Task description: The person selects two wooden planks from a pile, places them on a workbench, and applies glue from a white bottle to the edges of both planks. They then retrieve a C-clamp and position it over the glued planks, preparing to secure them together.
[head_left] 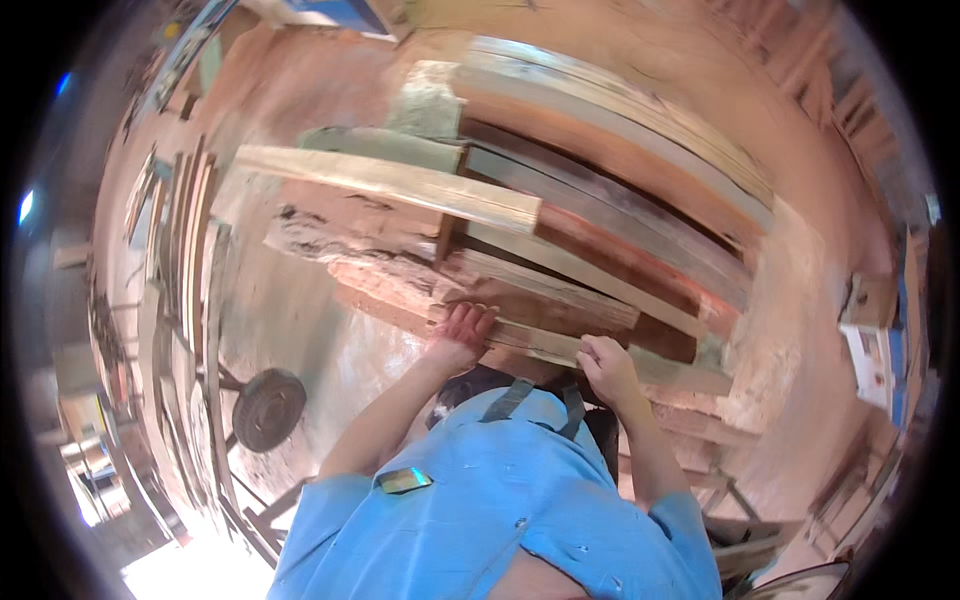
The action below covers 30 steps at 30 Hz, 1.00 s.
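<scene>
A stack of rough timber planks point(600, 200) lies in front of me, reddish and pale boards piled lengthwise. My left hand point(462, 330) curls its fingers over the near end of a low plank point(545, 325) at the front of the stack. My right hand point(605, 368) grips the near edge of the same pale plank, a little to the right. Both forearms reach up from my blue shirt point(500, 500). The underside of the plank and my palms are hidden.
A long pale board point(390, 182) lies across the top left of the stack. A small black wheel point(268, 408) stands on the dusty floor to the left, beside several boards leaning on edge point(185, 260). More timber and a wooden frame point(740, 520) sit at the lower right.
</scene>
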{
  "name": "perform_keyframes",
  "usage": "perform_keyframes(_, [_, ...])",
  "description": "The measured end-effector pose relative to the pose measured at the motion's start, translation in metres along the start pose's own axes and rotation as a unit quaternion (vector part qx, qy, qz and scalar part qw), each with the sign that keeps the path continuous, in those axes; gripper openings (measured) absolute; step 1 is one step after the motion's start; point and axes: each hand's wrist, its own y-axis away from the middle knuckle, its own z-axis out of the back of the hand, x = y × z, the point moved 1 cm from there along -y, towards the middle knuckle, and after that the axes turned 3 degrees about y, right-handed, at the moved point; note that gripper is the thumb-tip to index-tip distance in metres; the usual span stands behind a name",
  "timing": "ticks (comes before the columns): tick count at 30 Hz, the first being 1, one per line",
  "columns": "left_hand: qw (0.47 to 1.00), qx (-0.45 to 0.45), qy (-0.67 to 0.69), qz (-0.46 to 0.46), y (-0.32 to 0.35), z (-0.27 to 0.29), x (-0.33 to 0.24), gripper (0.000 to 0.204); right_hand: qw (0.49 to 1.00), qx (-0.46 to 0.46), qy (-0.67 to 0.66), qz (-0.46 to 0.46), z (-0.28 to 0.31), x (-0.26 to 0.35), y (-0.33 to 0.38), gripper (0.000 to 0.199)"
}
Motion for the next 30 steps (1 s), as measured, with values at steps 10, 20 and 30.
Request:
perform_keyframes(10, [1.000,-0.007,-0.014,0.009,-0.003,-0.008,-0.003,0.055,0.995,0.003,-0.043,-0.091,0.021,0.014,-0.032,0.048])
perform_keyframes(20, [0.952,-0.132,0.253,0.108,0.063,0.076,-0.014,0.030,0.999,-0.006,-0.032,-0.041,0.017,0.019,-0.047,0.046])
perform_keyframes(30, [0.687,-0.314,0.618,-0.218,0.108,0.322,-0.071,0.007,0.998,-0.035,0.011,-0.042,0.029,0.030,-0.064,0.042])
